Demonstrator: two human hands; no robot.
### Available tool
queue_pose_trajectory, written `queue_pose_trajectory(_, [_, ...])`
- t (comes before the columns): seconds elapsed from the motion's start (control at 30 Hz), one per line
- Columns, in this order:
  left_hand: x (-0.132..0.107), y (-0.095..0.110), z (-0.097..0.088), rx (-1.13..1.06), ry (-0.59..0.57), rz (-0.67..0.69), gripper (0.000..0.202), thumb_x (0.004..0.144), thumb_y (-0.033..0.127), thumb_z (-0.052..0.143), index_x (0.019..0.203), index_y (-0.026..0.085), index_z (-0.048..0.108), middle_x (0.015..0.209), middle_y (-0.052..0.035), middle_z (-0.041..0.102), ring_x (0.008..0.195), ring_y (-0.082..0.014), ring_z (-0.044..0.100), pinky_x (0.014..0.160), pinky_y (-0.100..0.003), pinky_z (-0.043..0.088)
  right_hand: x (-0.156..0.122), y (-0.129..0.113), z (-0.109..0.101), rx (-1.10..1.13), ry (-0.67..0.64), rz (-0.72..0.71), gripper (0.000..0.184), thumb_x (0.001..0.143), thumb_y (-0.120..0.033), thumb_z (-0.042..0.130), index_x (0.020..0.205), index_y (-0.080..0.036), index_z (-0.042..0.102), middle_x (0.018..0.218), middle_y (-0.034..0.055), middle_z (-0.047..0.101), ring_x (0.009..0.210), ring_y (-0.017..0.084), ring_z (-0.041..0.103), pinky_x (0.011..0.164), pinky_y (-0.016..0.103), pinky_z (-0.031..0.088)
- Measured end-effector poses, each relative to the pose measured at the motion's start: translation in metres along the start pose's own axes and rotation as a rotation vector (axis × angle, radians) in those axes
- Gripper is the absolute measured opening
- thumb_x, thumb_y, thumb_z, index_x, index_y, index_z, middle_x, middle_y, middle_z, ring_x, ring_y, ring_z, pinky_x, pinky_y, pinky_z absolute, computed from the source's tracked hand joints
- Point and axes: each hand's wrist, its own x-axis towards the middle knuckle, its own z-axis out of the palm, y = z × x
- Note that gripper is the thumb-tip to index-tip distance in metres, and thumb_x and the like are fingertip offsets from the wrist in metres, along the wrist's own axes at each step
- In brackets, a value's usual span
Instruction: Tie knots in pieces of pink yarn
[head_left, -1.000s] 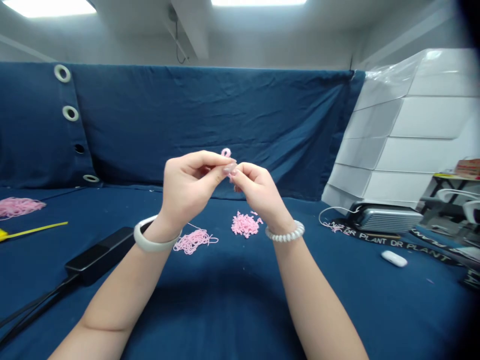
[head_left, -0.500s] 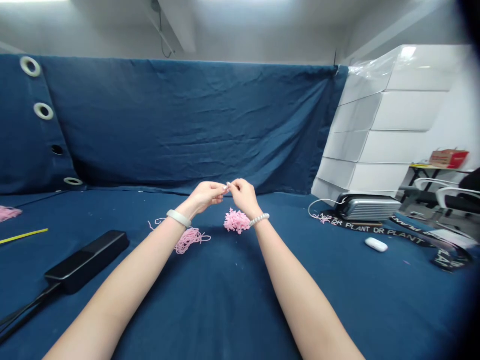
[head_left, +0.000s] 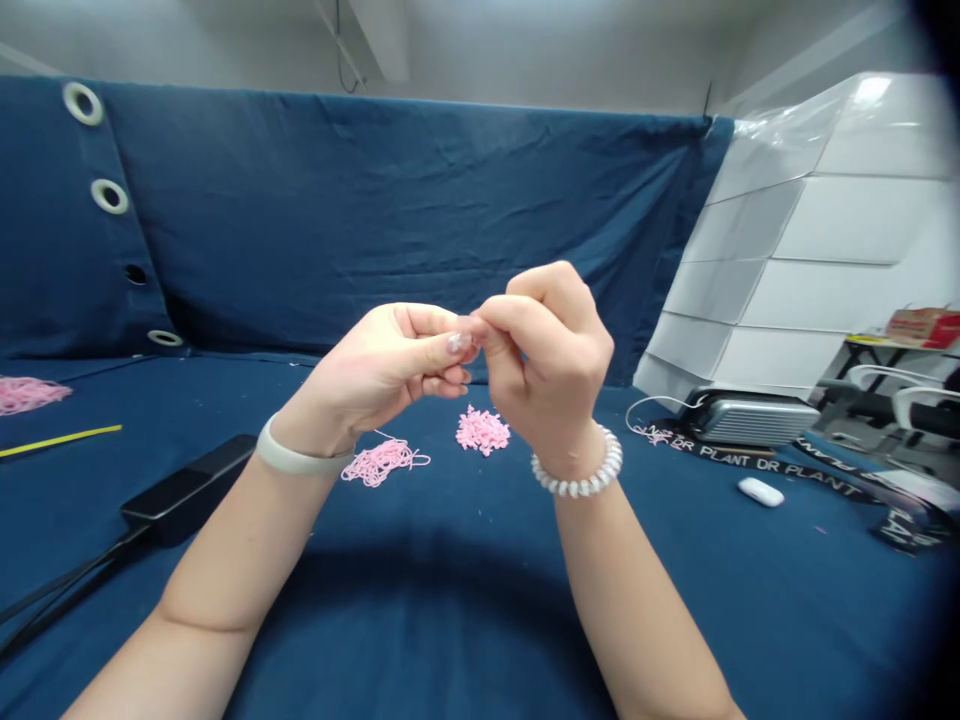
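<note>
Pink cord [head_left: 384,462] is lying in a loose tangle below and to the left of your joined fingertips; a heap of small pink pieces [head_left: 482,430] is sitting almost directly beneath those fingertips, apart from the cord, probably so that the two are not mixing. You are pressing the thumb and index finger of your left hand [head_left: 375,365] together, its other fingers curling loosely underneath, while your right hand [head_left: 559,345] is bringing its drawn-in fingertips against them. Anything being pinched is hidden, so you cannot tell what it is. You are holding both hands raised over the blue cloth [head_left: 450,620], likely for a clear view of fine work. Well left of your fingers, a black box [head_left: 187,490] and a yellow strip [head_left: 64,441] are resting, presumably out of your way.
</note>
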Motion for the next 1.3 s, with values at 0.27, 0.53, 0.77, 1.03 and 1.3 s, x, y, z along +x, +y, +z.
queue_pose_trajectory(0.27, [-0.014, 0.007, 0.004, 0.137, -0.028, 0.024, 0.02, 0.066, 0.035, 0.076, 0.072, 0.018, 0.07, 0.061, -0.0041, 0.068, 0.055, -0.0184, 0.066, 0.048, -0.026, 0.056, 0.017, -0.015, -0.025, 0.189, -0.255, -0.017, 0.022, 0.085, -0.013, 0.051, 0.064, -0.019, 0.057, 0.072, 0.0011, 0.049, 0.067, 0.012, 0.048, 0.06, 0.028, 0.041])
queue_pose_trajectory(0.53, [-0.018, 0.011, 0.012, 0.273, -0.157, -0.014, 0.018, 0.066, 0.031, 0.076, 0.06, 0.017, 0.066, 0.059, -0.0028, 0.069, 0.054, -0.0206, 0.067, 0.05, -0.029, 0.058, 0.018, -0.011, -0.029, 0.574, -0.511, 0.372, 0.029, 0.073, -0.042, 0.068, 0.068, -0.017, 0.054, 0.064, -0.0029, 0.051, 0.057, 0.008, 0.048, 0.051, 0.021, 0.041])
queue_pose_trajectory(0.77, [-0.022, 0.012, 0.017, 0.323, -0.004, 0.244, 0.012, 0.068, 0.028, 0.075, 0.066, 0.019, 0.067, 0.062, -0.0022, 0.069, 0.054, -0.0173, 0.067, 0.05, -0.024, 0.056, 0.022, -0.007, -0.041, 0.57, -0.509, 0.458, 0.047, 0.088, -0.054, 0.038, 0.064, -0.017, 0.055, 0.061, -0.0013, 0.051, 0.058, 0.008, 0.049, 0.051, 0.021, 0.04])
queue_pose_trajectory(1.03, [-0.026, 0.011, 0.024, 0.292, 0.065, 0.328, 0.014, 0.068, 0.028, 0.076, 0.068, 0.02, 0.064, 0.063, -0.0009, 0.069, 0.055, -0.0164, 0.066, 0.05, -0.025, 0.056, 0.025, -0.013, -0.05, 0.581, -0.706, 0.403, 0.032, 0.089, -0.04, 0.049, 0.067, -0.017, 0.055, 0.062, -0.0024, 0.056, 0.055, 0.008, 0.049, 0.047, 0.019, 0.039])
queue_pose_trajectory(1.3, [-0.02, 0.008, 0.026, 0.201, 0.147, 0.305, 0.017, 0.074, 0.03, 0.071, 0.068, 0.018, 0.06, 0.067, -0.0008, 0.069, 0.056, -0.0153, 0.066, 0.05, -0.025, 0.056, 0.023, -0.013, -0.049, 0.549, -0.531, 0.451, 0.02, 0.086, -0.031, 0.057, 0.071, -0.018, 0.057, 0.065, -0.0019, 0.057, 0.059, 0.009, 0.052, 0.05, 0.021, 0.041])
